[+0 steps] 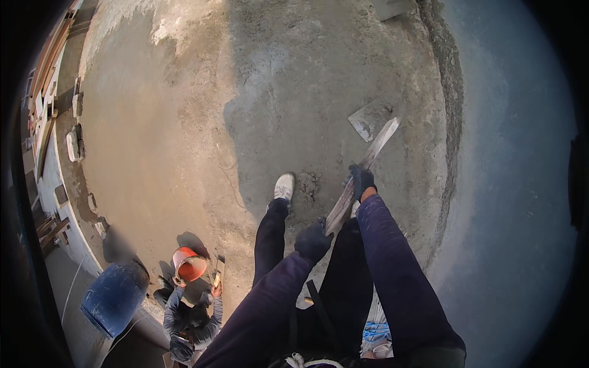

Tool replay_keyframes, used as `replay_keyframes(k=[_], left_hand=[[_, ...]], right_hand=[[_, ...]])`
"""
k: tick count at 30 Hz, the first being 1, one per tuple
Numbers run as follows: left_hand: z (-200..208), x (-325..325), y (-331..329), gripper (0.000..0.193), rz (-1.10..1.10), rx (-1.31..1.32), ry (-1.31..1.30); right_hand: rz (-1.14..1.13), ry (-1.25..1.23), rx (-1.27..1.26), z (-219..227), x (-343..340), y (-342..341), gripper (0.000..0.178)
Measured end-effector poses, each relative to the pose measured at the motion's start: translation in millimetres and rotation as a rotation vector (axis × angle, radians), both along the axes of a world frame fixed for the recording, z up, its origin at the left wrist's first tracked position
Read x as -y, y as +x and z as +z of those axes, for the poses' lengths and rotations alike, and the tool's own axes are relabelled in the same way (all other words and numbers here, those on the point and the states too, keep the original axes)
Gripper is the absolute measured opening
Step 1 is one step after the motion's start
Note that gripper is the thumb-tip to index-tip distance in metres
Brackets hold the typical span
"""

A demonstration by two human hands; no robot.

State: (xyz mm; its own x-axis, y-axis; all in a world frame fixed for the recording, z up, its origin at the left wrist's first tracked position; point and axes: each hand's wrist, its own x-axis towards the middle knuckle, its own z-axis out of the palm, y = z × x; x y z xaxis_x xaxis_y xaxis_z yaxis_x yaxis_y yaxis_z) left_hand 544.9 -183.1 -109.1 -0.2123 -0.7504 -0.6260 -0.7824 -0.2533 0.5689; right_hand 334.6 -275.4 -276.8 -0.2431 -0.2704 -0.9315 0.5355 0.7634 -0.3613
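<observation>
Both gloved hands hold a long, pale, worn wooden board slanting away to the right [381,140]. My left hand [313,241], in a dark glove, is closed around its near end. Farther up, my right hand [363,180], also gloved, grips it near the middle. Beside the board's far end, a flat grey square piece [363,126] lies on the ground with wet mortar on part of it; I cannot tell what it is. A small heap of mortar [308,186] lies between the board and my white shoe [284,186].
At the lower left a person [190,319] holds an orange bucket [189,264] and a flat hand tool [218,274]. A blue barrel [115,300] stands beside them. Broken blocks [75,144] line the left edge. Another grey flat piece [392,7] lies far ahead.
</observation>
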Motion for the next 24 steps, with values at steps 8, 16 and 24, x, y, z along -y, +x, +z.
replay_keyframes(k=[8, 16, 24], left_hand=[[36.2, -104.2, 22.3, 0.054, 0.234, 0.225, 0.229], [112.9, -225.4, 32.3, 0.040, 0.348, 0.451, 0.407], [39.3, -217.5, -12.3, 0.042, 0.642, 0.282, 0.117]], right_hand=[[0.352, 0.025, -0.277, -4.6, -89.8, 94.8, 0.036], [0.187, 0.195, 0.389, 69.3, -206.9, 138.3, 0.038], [0.523, 0.026, 0.135, 35.5, -133.4, 106.4, 0.023]])
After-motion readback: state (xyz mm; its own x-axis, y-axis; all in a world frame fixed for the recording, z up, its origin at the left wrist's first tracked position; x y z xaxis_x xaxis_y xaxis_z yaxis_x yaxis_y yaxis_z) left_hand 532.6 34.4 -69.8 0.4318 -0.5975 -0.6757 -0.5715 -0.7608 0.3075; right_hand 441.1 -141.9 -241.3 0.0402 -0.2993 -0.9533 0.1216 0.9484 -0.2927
